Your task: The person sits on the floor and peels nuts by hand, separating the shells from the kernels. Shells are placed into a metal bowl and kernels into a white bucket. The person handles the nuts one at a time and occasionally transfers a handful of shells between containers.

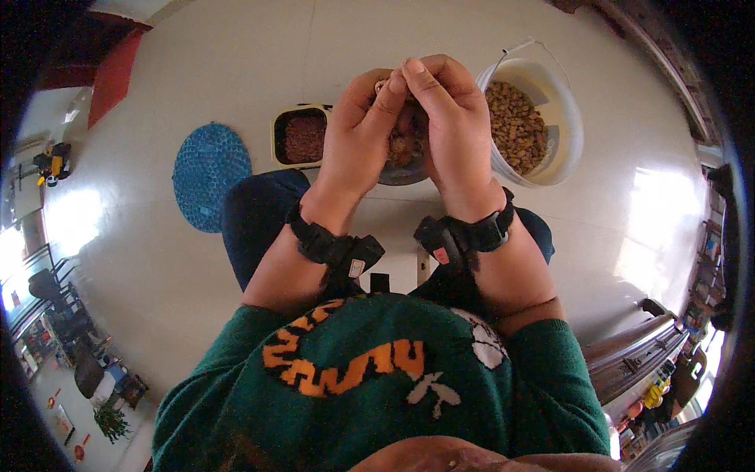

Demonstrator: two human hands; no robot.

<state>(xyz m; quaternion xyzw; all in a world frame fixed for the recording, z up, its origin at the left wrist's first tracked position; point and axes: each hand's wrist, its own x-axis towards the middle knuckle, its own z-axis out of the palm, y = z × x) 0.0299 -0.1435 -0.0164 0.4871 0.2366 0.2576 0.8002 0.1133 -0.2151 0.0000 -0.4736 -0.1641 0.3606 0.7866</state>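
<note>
My left hand (357,135) and my right hand (459,133) are raised side by side, thumb tips touching. A small pale-brown piece (381,85), perhaps a nut, shows between the left thumb and curled forefinger. My right thumb and forefinger are pinched close together against the left fingertips; what lies between them is hidden. Below both hands, a round bowl (403,176) with brown bits in it is partly covered by them. Just right of my right hand stands a white bucket (567,154), holding many brown nut-like pieces (515,127).
A yellow-rimmed tray (275,138) of dark reddish bits (304,138) sits left of the bowl. Farther left lies a blue oval textured mat (212,177) on the pale floor (236,71). The bucket's wire handle (545,50) sticks up. Dark wooden furniture (637,354) is at the lower right.
</note>
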